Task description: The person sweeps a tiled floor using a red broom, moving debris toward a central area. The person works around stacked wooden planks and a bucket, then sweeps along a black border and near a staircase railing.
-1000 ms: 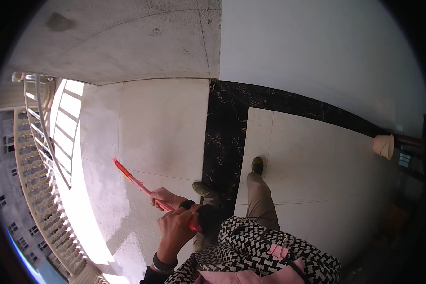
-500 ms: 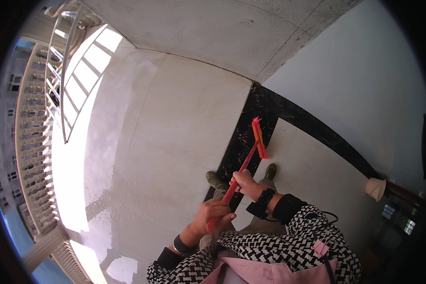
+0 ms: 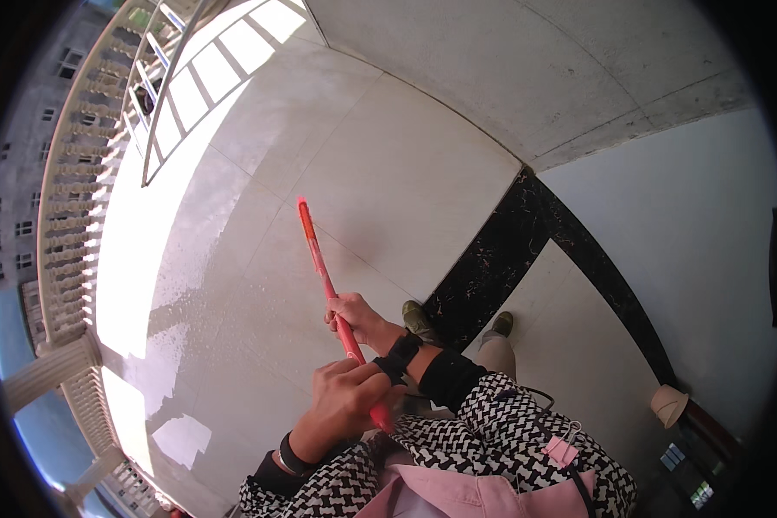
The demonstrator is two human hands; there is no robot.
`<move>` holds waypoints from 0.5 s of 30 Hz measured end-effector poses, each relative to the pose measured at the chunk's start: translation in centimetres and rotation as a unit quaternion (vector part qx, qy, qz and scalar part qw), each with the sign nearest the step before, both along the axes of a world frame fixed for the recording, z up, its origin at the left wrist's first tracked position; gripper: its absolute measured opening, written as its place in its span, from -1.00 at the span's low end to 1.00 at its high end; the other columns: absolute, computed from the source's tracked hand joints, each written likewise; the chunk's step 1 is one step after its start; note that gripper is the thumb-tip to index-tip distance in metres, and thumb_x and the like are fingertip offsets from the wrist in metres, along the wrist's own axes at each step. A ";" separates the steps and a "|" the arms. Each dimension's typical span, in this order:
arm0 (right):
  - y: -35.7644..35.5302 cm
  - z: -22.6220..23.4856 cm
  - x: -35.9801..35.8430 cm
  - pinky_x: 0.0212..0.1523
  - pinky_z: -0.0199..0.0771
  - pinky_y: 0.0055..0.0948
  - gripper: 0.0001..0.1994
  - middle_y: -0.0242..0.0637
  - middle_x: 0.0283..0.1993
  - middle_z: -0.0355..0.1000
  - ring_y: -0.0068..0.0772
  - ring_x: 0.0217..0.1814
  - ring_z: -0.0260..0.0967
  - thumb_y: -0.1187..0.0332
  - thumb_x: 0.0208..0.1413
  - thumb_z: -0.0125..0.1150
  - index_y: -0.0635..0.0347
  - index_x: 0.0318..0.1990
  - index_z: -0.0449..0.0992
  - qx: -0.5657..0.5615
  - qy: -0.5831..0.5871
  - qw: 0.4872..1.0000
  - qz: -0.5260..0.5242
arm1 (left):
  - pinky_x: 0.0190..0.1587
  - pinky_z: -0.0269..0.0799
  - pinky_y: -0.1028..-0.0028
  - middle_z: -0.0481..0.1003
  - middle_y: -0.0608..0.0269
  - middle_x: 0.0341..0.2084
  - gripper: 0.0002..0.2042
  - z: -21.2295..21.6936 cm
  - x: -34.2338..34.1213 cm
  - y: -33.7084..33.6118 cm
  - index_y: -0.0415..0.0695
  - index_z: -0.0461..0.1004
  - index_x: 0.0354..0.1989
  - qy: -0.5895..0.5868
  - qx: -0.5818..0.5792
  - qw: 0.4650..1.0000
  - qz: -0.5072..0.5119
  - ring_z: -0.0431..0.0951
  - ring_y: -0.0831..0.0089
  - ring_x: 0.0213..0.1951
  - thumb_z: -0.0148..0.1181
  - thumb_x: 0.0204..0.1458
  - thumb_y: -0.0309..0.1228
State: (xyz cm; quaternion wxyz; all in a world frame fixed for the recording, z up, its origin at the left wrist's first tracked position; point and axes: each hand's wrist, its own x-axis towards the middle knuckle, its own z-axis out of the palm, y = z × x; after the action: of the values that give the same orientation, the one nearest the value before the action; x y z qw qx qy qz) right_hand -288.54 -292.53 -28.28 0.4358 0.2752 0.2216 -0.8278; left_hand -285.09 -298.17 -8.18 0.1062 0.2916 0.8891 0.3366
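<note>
Both hands, left hand (image 3: 341,404) and right hand (image 3: 356,318), clench your long red plastic pole (image 3: 326,285) over the pale tiled floor (image 3: 388,173) at centre frame; wet patches lower left suggest work underway

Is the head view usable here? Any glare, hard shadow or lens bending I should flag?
Head view: harsh sunlight burns out the pale floor tiles at upper left; railing shadows cut sharp bands across them. Fisheye bends the railing and the black tile strip near the rim; corners are vignetted black. The red stick, left hand and right hand stay sharp.

Black-and-white houndstooth sleeves (image 3: 501,414) (black cuffs), dark wristbands (image 3: 403,354), pink front (image 3: 483,496)
</note>
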 end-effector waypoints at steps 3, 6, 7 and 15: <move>6.8 1.8 -0.6 -0.60 0.27 -0.44 -0.83 -0.21 -0.57 0.33 -0.38 -0.60 0.29 0.49 0.16 -0.05 0.31 -0.48 0.34 0.134 0.036 0.990 -0.019 | -0.51 0.34 0.28 0.38 0.34 -0.60 -0.68 0.8 0.6 0.0 -0.05 0.36 -0.59 -0.036 0.143 0.989 0.025 0.45 0.24 -0.52 0.42 -0.07 -0.24; 15.3 -1.2 -2.4 -0.68 0.18 -0.45 -0.77 -0.26 -0.65 0.29 -0.42 -0.70 0.22 0.49 0.13 -0.03 0.21 -0.59 0.30 0.300 0.040 0.953 -0.017 | -0.33 0.41 0.23 0.42 0.23 -0.52 -0.68 -5.2 0.5 3.1 -0.09 0.39 -0.53 -0.095 0.260 0.959 0.062 0.49 0.15 -0.38 0.38 0.04 -0.19; 17.5 -2.9 -3.6 -0.73 0.17 -0.43 -0.76 -0.26 -0.68 0.29 -0.41 -0.75 0.20 0.49 0.13 -0.04 0.21 -0.60 0.30 0.348 0.026 0.935 -0.058 | -0.27 0.43 0.23 0.47 0.22 -0.45 -0.72 -7.7 -0.1 4.8 -0.12 0.44 -0.48 -0.115 0.316 0.938 0.090 0.51 0.16 -0.33 0.37 0.07 -0.23; 13.3 -9.0 -18.6 -0.79 0.08 -0.39 -0.81 -0.16 -0.67 0.35 -0.33 -0.80 0.20 0.45 0.04 -0.01 0.30 -0.58 0.38 0.395 0.015 0.916 0.073 | -0.39 0.44 0.28 0.49 0.14 -0.52 -0.85 -10.5 -15.1 2.6 -0.20 0.48 -0.52 -0.181 0.223 0.948 0.138 0.50 0.12 -0.48 0.28 0.05 -0.46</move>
State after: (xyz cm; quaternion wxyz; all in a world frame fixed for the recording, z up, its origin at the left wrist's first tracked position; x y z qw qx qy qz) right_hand -307.13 -279.27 -37.31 0.3470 0.3957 0.5565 -0.6429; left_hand -300.16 -295.57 -18.71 0.1501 0.1167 0.7889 0.5844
